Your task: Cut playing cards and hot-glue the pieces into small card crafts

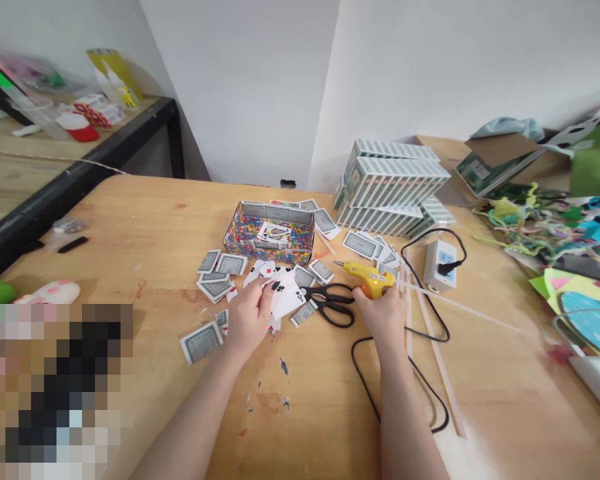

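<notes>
My left hand (253, 311) is closed on a white playing card (289, 298), an ace of clubs, face up over a loose pile of cards. A yellow glue gun (367, 277) is gripped in my right hand (383, 310), its nozzle pointing left. Black-handled scissors (336, 303) lie on the table between my hands. Beyond them stands an open box (267, 252) with a multicoloured speckled surface, cards along its rear wall and a picture card (274, 233) inside. Face-down cards (201, 342) are scattered around my left hand.
Striped boxes (387, 183) are stacked at the back right. A white power block (440, 265) has a black cable (433, 320) looping beside my right arm. Clear glue sticks (443, 373) and colourful craft scraps (580, 307) lie at the right. A black-framed shelf (125, 130) stands left.
</notes>
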Demonstrator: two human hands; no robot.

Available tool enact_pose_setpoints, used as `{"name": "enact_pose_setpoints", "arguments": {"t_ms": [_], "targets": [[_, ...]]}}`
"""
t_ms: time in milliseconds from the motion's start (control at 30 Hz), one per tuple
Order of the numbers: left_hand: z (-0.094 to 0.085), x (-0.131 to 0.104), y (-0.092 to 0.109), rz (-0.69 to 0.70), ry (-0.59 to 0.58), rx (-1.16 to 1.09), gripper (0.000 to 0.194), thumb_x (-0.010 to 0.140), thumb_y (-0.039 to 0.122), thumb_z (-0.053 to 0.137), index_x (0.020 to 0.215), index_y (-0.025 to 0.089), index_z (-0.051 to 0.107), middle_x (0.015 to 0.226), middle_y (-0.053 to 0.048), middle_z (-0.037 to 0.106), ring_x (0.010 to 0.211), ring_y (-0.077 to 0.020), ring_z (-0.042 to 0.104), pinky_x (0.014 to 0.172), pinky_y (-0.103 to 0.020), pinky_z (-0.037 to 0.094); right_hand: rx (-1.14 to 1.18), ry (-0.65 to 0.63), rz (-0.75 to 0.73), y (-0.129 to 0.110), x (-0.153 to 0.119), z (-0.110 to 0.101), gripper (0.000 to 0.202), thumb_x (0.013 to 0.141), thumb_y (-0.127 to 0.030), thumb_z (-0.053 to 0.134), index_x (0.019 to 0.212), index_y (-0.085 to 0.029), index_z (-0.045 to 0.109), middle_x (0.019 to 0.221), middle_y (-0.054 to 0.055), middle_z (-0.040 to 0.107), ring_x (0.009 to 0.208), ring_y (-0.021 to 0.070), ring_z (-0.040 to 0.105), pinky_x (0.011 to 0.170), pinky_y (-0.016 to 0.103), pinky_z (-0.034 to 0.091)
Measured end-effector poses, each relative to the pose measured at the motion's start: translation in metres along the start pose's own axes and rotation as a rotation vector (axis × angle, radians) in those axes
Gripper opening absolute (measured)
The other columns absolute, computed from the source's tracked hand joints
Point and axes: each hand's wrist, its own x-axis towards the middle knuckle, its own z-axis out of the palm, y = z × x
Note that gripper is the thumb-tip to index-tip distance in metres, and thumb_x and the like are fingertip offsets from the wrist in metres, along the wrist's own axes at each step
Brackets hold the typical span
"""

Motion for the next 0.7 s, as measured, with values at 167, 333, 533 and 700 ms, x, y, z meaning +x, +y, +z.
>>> {"name": "enact_pose_setpoints", "arguments": {"t_ms": [167,333,533,700], "targets": [[-0.001,0.003,0.000,-0.005,-0.005,0.017,0.020,0.088,0.025,0.040,0.088,0.016,0.058,0.084,-0.007,0.068,0.079,-0.0161,0.063,0.067,-0.024,0.046,-0.148,0.079,0.090,0.007,-0.002,0.003,0.055,0.060,-0.050,0.061,0.097,-0.011,0.052,0.103,0.025,0.053,0.101,0.0429,0.046,0.080,0.056,0.036],[0.000,0.003,-0.002,0.001,-0.019,0.013,0.020,0.088,0.025,0.039,0.088,0.017,0.057,0.081,-0.006,0.067,0.076,-0.0159,0.062,0.065,-0.024,0.046,-0.152,0.227,0.070,0.013,-0.001,-0.006,0.054,0.065,-0.052,0.060,0.100,-0.012,0.050,0.103,0.024,0.050,0.105,0.0441,0.040,0.079,0.057,0.035],[0.001,0.003,-0.002,-0.007,-0.029,0.019,0.022,0.089,0.027,0.037,0.087,0.017,0.057,0.081,-0.006,0.066,0.077,-0.0163,0.062,0.065,-0.025,0.046,0.096,-0.152,-0.476,-0.013,-0.011,-0.013,0.017,0.076,-0.034,0.057,0.086,-0.020,0.058,0.080,0.005,0.051,0.078,0.0227,0.049,0.074,0.038,0.042],[-0.001,0.004,-0.001,-0.022,-0.032,0.011,0.021,0.088,0.027,0.039,0.087,0.017,0.057,0.079,-0.005,0.066,0.073,-0.0160,0.061,0.063,-0.024,0.045,0.007,-0.499,-0.786,-0.034,-0.035,-0.002,0.027,0.076,-0.020,0.061,0.099,-0.033,0.065,0.090,0.006,0.051,0.087,0.0246,0.045,0.076,0.041,0.040]]}}
